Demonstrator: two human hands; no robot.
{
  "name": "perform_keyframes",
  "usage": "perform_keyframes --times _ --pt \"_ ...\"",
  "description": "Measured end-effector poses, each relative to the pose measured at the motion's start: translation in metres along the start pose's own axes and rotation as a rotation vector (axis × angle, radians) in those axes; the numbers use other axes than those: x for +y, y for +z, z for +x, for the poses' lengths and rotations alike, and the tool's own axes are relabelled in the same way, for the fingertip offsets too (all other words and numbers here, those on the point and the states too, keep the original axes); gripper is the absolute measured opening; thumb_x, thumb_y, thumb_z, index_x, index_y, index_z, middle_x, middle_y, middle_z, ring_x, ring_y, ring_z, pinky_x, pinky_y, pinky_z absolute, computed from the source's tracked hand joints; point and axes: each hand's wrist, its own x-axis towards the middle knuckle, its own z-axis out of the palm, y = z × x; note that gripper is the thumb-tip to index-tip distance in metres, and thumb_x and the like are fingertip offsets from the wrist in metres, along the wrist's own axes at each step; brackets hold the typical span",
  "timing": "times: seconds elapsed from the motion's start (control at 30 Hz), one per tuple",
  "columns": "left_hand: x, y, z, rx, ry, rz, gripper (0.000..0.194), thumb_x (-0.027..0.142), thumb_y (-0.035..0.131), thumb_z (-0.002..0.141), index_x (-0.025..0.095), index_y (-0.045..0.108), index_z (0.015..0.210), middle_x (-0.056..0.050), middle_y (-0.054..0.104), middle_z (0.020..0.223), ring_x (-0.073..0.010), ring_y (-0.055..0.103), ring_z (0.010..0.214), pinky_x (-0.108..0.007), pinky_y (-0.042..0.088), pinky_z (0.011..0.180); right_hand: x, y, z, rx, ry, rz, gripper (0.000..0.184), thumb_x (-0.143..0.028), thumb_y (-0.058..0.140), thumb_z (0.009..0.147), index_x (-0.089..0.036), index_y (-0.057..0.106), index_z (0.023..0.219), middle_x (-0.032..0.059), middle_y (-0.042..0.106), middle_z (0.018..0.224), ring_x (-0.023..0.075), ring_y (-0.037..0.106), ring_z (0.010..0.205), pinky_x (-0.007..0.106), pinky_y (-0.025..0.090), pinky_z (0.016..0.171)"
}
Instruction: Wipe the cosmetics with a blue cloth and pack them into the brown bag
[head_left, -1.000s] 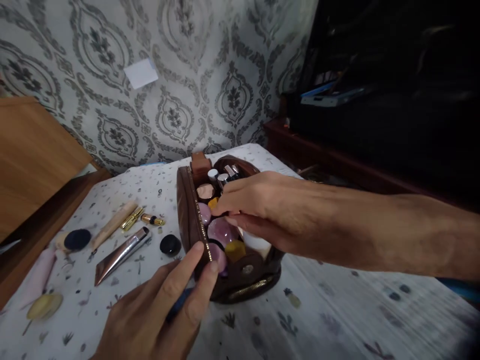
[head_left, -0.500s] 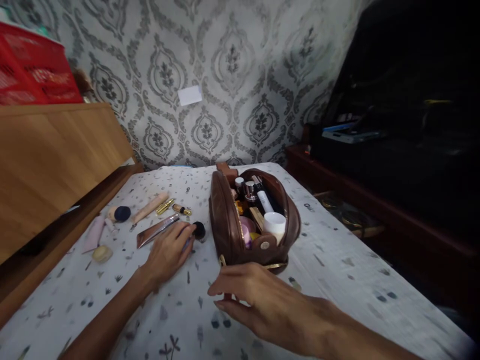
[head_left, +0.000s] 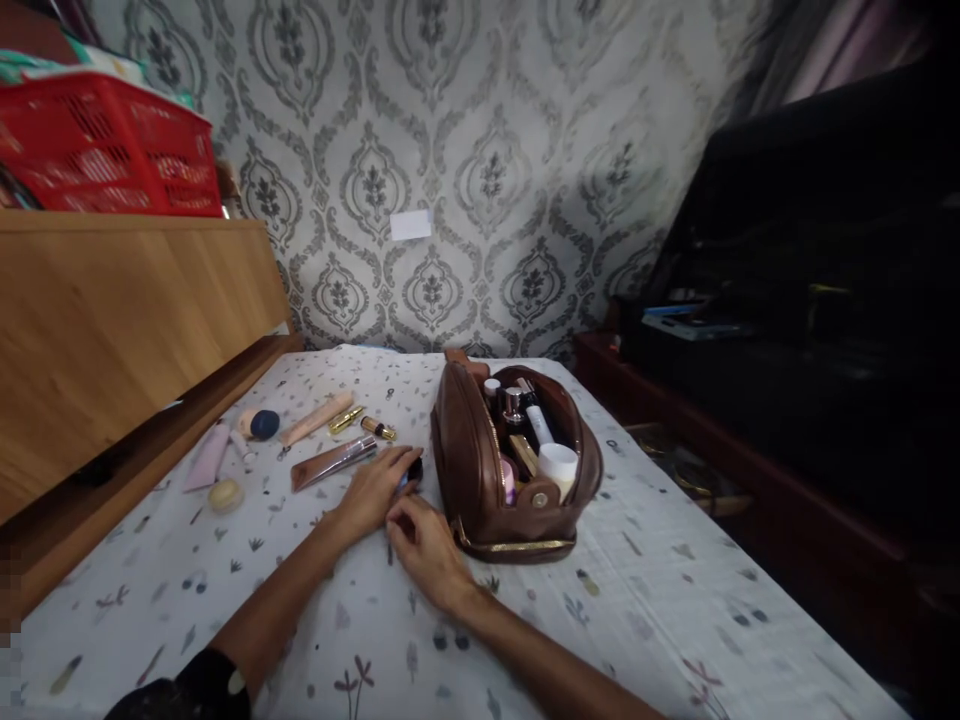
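My left hand (head_left: 379,490) rests on the patterned sheet with its fingers closed over a small blue item (head_left: 406,482). A black-lidded jar (head_left: 415,468) sits right at its fingertips, partly hidden. My right hand (head_left: 429,555) is curled just below, thumb and forefinger close together near the left fingers; what they hold, if anything, is hidden. To the right stands a brown makeup bag (head_left: 469,470), unzipped and full of cosmetics, including a white jar (head_left: 558,468) and a white tube (head_left: 538,425). A brown squeeze tube (head_left: 330,464) lies left of my left hand.
Farther left lie a beige tube (head_left: 319,418), a gold tube (head_left: 346,419), a small gold-capped bottle (head_left: 378,429), a dark-blue-capped item (head_left: 264,425), a pink tube (head_left: 209,456) and a round yellowish jar (head_left: 225,495). A wooden cabinet (head_left: 135,320) bears a red basket (head_left: 112,150).
My right hand has moved left, from in front of the bag to beside my left hand. My left fingers now reach over the black-lidded jar. The view has shifted somewhat.
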Motion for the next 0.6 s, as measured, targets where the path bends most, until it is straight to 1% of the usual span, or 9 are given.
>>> perform_keyframes --times 0.1,0.17,0.23,0.3,0.37,0.4,0.47,0.5,0.6 --pt "-0.003 0.005 -0.002 0.029 -0.066 -0.025 0.036 0.03 0.055 0.094 0.021 0.056 0.129 -0.011 0.064 0.121 -0.0246 0.064 0.108 -0.037 0.054 0.09 0.01 0.002 -0.001 0.052 -0.05 0.01 0.012 -0.009 0.05 0.079 -0.02 0.057 0.077 0.0005 0.057 0.077 0.0143 0.056 0.069 0.025 0.044 0.065" --pt "-0.004 0.004 -0.003 0.059 -0.107 -0.023 0.03 0.034 0.054 0.094 0.019 0.059 0.12 -0.01 0.065 0.111 -0.0246 0.065 0.1 -0.037 0.054 0.086 0.015 0.001 -0.002 0.075 -0.061 0.013 0.013 -0.01 0.05 0.078 -0.021 0.056 0.083 0.0006 0.058 0.079 0.0151 0.057 0.071 0.026 0.046 0.067" --pt "-0.002 0.001 -0.004 0.077 -0.138 -0.024 0.026 0.036 0.053 0.094 0.017 0.059 0.111 -0.01 0.065 0.105 -0.0248 0.064 0.097 -0.037 0.053 0.084 0.017 0.001 -0.003 0.087 -0.04 0.014 0.017 -0.013 0.05 0.078 -0.021 0.056 0.092 0.0017 0.06 0.084 0.0159 0.059 0.071 0.029 0.049 0.069" --pt "0.0 -0.002 -0.005 0.089 -0.167 -0.044 0.024 0.037 0.053 0.095 0.017 0.058 0.105 -0.01 0.065 0.104 -0.0251 0.064 0.096 -0.037 0.052 0.085 0.019 0.001 -0.005 0.098 -0.006 0.012 0.022 -0.017 0.049 0.08 -0.02 0.055 0.102 0.0049 0.063 0.092 0.0175 0.062 0.074 0.033 0.052 0.074" --pt "0.003 -0.005 -0.005 0.098 -0.187 -0.076 0.025 0.038 0.054 0.094 0.016 0.057 0.105 -0.01 0.065 0.103 -0.0254 0.063 0.097 -0.038 0.051 0.087 0.021 0.002 -0.006 0.125 0.019 0.023 0.03 -0.024 0.047 0.083 -0.019 0.053 0.112 0.0093 0.064 0.102 0.0196 0.065 0.08 0.038 0.054 0.081" --pt "0.003 -0.006 -0.004 0.087 -0.187 -0.096 0.025 0.039 0.055 0.093 0.016 0.057 0.104 -0.01 0.065 0.103 -0.0251 0.063 0.096 -0.037 0.05 0.087 0.024 0.003 -0.006 0.134 0.029 0.038 0.037 -0.027 0.047 0.084 -0.018 0.051 0.12 0.011 0.064 0.107 0.0204 0.066 0.084 0.04 0.054 0.084" --pt "0.002 -0.007 -0.003 0.076 -0.193 -0.132 0.026 0.042 0.055 0.094 0.017 0.058 0.101 -0.009 0.066 0.101 -0.0241 0.063 0.094 -0.035 0.05 0.085 0.03 0.005 -0.004 0.146 0.075 0.087 0.051 -0.033 0.049 0.083 -0.018 0.046 0.131 0.0125 0.064 0.117 0.021 0.068 0.089 0.04 0.055 0.086" --pt "0.002 -0.007 -0.003 0.081 -0.195 -0.144 0.027 0.043 0.054 0.094 0.017 0.058 0.1 -0.008 0.066 0.099 -0.0234 0.063 0.093 -0.034 0.05 0.084 0.033 0.006 -0.002 0.139 0.108 0.115 0.055 -0.036 0.05 0.082 -0.019 0.044 0.134 0.0123 0.064 0.12 0.0209 0.069 0.089 0.039 0.056 0.084" --pt "0.0 -0.009 -0.002 0.065 -0.16 -0.16 0.03 0.047 0.054 0.094 0.018 0.059 0.101 -0.006 0.067 0.098 -0.0209 0.062 0.092 -0.031 0.049 0.084 0.041 0.007 0.007 0.08 0.201 0.169 0.065 -0.043 0.054 0.078 -0.018 0.042 0.137 0.0108 0.069 0.11 0.0228 0.071 0.089 0.036 0.059 0.077"
